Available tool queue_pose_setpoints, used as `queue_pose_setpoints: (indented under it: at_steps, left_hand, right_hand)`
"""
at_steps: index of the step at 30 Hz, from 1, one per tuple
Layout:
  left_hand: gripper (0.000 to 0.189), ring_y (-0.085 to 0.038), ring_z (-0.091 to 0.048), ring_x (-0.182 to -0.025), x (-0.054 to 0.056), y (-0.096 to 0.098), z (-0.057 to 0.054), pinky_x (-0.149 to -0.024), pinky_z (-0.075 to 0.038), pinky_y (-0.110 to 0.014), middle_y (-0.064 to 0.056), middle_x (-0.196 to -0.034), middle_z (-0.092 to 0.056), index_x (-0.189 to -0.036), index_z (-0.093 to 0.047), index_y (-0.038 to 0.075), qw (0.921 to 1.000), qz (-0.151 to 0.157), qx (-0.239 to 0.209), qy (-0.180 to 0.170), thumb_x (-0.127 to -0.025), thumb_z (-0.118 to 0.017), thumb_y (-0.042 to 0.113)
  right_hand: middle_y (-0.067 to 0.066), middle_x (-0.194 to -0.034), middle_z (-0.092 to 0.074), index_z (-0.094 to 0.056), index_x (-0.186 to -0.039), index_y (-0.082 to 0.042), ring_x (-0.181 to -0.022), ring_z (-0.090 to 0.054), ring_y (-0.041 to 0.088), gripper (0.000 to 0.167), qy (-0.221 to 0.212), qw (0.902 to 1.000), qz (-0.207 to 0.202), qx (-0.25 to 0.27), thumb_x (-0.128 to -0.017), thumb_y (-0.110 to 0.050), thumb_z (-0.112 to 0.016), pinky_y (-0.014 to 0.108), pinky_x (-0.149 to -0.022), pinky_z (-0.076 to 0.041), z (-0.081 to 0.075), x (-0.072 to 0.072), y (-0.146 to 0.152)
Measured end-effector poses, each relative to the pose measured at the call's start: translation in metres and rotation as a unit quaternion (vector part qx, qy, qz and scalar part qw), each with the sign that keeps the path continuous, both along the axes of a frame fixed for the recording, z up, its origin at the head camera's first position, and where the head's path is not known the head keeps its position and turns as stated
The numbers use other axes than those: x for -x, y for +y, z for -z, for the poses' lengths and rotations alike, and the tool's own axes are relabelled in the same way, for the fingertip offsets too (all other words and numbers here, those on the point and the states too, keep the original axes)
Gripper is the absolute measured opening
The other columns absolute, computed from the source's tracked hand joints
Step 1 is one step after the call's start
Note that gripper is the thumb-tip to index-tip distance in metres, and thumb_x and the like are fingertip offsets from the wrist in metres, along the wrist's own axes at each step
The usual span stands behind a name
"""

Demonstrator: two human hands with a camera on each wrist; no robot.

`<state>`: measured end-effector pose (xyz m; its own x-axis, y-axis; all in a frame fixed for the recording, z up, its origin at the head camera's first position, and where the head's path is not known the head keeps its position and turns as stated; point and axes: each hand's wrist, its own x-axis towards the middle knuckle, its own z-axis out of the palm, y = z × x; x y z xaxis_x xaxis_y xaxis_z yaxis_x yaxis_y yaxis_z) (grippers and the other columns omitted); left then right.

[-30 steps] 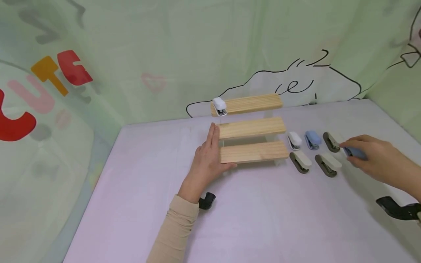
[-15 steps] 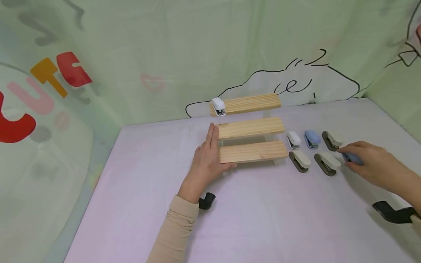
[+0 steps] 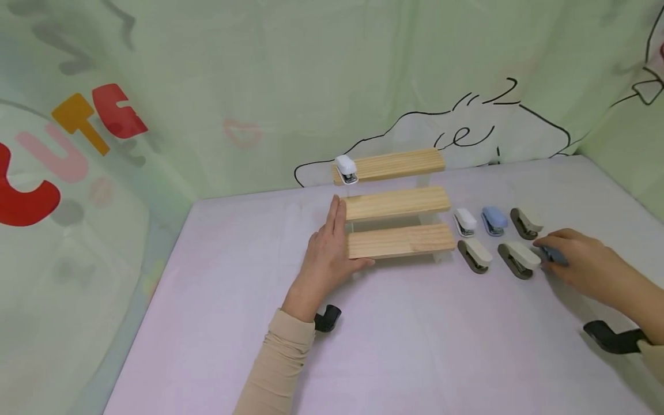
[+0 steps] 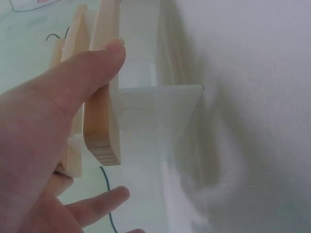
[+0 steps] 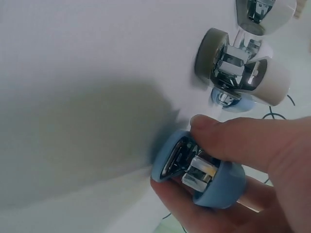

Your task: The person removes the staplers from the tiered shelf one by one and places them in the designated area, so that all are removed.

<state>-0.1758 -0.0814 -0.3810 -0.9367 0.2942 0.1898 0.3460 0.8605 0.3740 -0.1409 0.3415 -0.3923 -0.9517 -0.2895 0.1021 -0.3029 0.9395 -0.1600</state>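
My left hand (image 3: 325,251) holds the left end of a three-tier wooden display rack (image 3: 399,241). In the left wrist view its thumb crosses the front edge of the lowest board (image 4: 103,124), and other fingers reach past the board ends. My right hand (image 3: 591,259) pinches a blue mini stapler (image 5: 221,187) between thumb and fingers, close over the table at the right end of the stapler group. Beside it lie a cream-and-grey stapler (image 3: 519,259) and, farther back, another cream-and-grey one (image 3: 526,223). A white stapler (image 3: 346,169) sits on the top board's left end.
Between rack and right hand lie a white stapler (image 3: 465,222), a light blue one (image 3: 494,221) and a further cream-and-grey one (image 3: 474,255). A printed curtain (image 3: 259,104) stands behind the pale table (image 3: 415,346). A black wrist mount (image 3: 614,337) juts from the right wrist.
My right hand has shifted slightly left and toward the table's front with the blue stapler, coming beside the front cream-and-grey stapler. The left hand and rack stay in place.
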Motion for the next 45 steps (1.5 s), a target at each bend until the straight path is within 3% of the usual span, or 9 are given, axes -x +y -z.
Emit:
queue_pose_setpoints:
  at_steps: [11, 22, 30, 37, 45]
  left_hand:
    - [0.130, -0.035, -0.049, -0.136, 0.000, 0.000, -0.002, -0.102, -0.047, -0.055, -0.010, -0.168, -0.004, -0.159, -0.004, 0.005, 1.0000, 0.002, 0.000, 0.007, -0.070, -0.086, 0.052]
    - [0.129, -0.035, -0.050, -0.135, -0.001, 0.000, -0.002, -0.101, -0.047, -0.054, -0.009, -0.168, -0.004, -0.159, -0.005, 0.005, 1.0000, 0.000, -0.003, 0.001, -0.070, -0.087, 0.050]
    - [0.130, -0.035, -0.050, -0.135, 0.000, 0.000, -0.001, -0.102, -0.047, -0.054, -0.008, -0.169, -0.003, -0.159, -0.004, 0.006, 1.0000, 0.000, 0.001, 0.006, -0.070, -0.086, 0.052]
    - [0.130, -0.034, -0.050, -0.136, 0.000, 0.000, -0.002, -0.102, -0.047, -0.054, -0.008, -0.169, -0.002, -0.159, -0.004, 0.006, 1.0000, 0.000, -0.001, 0.002, -0.070, -0.086, 0.052]
    - [0.129, -0.034, -0.052, -0.134, 0.000, 0.000, -0.002, -0.101, -0.048, -0.053, -0.008, -0.169, -0.003, -0.159, -0.005, 0.006, 1.0000, -0.001, 0.004, 0.005, -0.070, -0.085, 0.054]
  right_hand:
    - [0.044, -0.116, -0.052, -0.058, -0.118, 0.017, -0.103, -0.054, 0.061, 0.048, -0.055, 0.9984, 0.010, -0.012, -0.077, -0.001, -0.077, 0.066, -0.079, -0.049, -0.005, -0.001, 0.002]
    - [0.038, -0.107, -0.058, -0.063, -0.109, 0.012, -0.093, -0.060, 0.056, 0.047, 0.042, 0.9986, -0.032, 0.007, -0.066, 0.006, -0.081, 0.062, -0.071, -0.052, 0.003, -0.005, 0.002]
    - [0.039, -0.117, -0.054, -0.060, -0.118, 0.010, -0.102, -0.056, 0.058, 0.049, -0.015, 0.9999, -0.008, 0.003, -0.075, -0.004, -0.080, 0.066, -0.077, -0.050, -0.006, -0.005, 0.001]
    - [0.037, -0.121, -0.052, -0.061, -0.120, 0.006, -0.103, -0.057, 0.057, 0.045, -0.015, 0.9998, -0.005, 0.015, -0.078, -0.003, -0.076, 0.068, -0.077, -0.049, -0.017, -0.005, -0.004]
    - [0.038, -0.126, -0.049, -0.059, -0.122, 0.009, -0.110, -0.053, 0.059, 0.044, -0.035, 0.9994, -0.004, -0.009, -0.081, 0.000, -0.072, 0.066, -0.080, -0.049, -0.026, -0.003, -0.012]
